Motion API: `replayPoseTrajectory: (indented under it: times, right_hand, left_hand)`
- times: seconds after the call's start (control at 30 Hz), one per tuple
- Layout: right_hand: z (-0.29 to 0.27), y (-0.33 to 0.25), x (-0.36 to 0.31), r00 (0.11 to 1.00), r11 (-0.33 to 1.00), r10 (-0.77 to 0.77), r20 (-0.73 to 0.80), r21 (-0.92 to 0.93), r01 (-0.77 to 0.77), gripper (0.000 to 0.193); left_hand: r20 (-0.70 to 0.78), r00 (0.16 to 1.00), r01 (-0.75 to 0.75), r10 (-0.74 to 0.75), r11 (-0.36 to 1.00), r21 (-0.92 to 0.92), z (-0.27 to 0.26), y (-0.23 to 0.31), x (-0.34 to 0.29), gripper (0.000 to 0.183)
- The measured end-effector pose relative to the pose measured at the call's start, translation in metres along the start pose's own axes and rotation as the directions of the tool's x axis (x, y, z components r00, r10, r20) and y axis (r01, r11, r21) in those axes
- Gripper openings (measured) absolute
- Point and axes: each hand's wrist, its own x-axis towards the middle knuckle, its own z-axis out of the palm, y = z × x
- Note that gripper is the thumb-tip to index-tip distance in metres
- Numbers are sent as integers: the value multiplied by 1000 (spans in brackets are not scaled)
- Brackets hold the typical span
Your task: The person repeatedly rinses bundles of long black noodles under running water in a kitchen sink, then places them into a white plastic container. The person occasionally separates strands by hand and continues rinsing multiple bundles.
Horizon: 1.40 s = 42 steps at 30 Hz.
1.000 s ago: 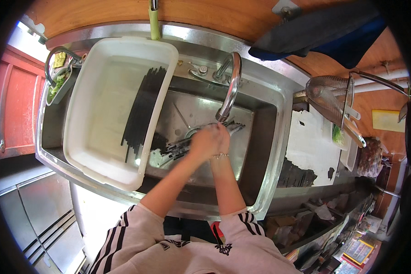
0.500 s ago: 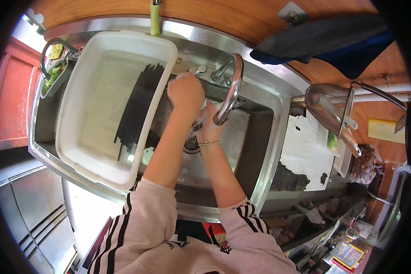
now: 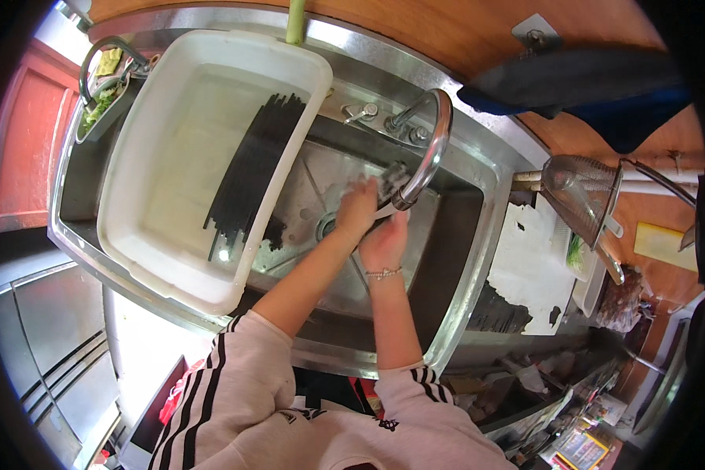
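Over the right sink basin (image 3: 446,258), both my hands close round a wet, blurred bunch of dark sticks, apparently black chopsticks (image 3: 397,174). My left hand (image 3: 358,207) has curled fingers smeared by motion, at the left side of the bunch. Just below the tap spout, my right hand (image 3: 384,244) grips the lower part, a beaded bracelet on its wrist. The curved metal tap (image 3: 442,129) hides part of the bunch and some fingers. To the left, a large white tub (image 3: 125,262) holds cloudy liquid and many more black chopsticks lying side by side along its right part.
A tap lever (image 3: 362,114) stands behind the basin. At far left are a second tap (image 3: 86,78) and a tray with greens (image 3: 98,110). A dark cloth (image 3: 572,82) hangs at the back right, above a wire strainer (image 3: 580,192) and a worn white board (image 3: 529,270).
My left hand has moved down and right from near the tap lever. The bunch and my right hand have shifted beneath the spout. The whole view has shifted slightly.
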Motion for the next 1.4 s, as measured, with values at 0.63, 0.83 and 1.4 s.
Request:
replayPoseTrajectory:
  times: [0.63,0.83,1.4]
  right_hand:
    - [-19,43,51,947,981,131,-294,-100,-167,20]
    - [29,33,35,944,999,34,-327,42,-22,26]
    - [17,24,-13,990,987,132,56,-95,-127,78]
  left_hand:
    - [-149,989,-25,-12,969,-246,-42,-68,-78,38]
    - [155,783,286,-602,128,-950,-87,-101,-78,26]
    - [-93,945,242,-313,863,-444,-39,8,-52,56]
